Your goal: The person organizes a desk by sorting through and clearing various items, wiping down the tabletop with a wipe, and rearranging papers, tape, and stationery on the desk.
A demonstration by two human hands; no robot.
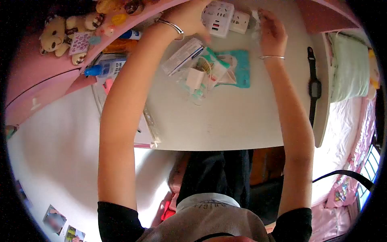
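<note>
Plush bear (55, 35), blue-capped bottle (108, 69), black smartwatch (315, 88), pale green cushion (349, 67)

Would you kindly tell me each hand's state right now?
Left hand: at the white power strip; whether it grips cannot be told.
Right hand: curled beside a small whitish item; grip cannot be told.

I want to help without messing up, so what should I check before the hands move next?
1. Left hand beside the white socket block: ok.
2. Left grip firm: cannot tell; the fingers are mostly hidden.
3. Right hand free: cannot tell; something pale shows beside its fingers.
4. Desk clear between the arms: not ok; a white charger and teal packet lie there.
5. Watch apart from both hands: ok.
</note>
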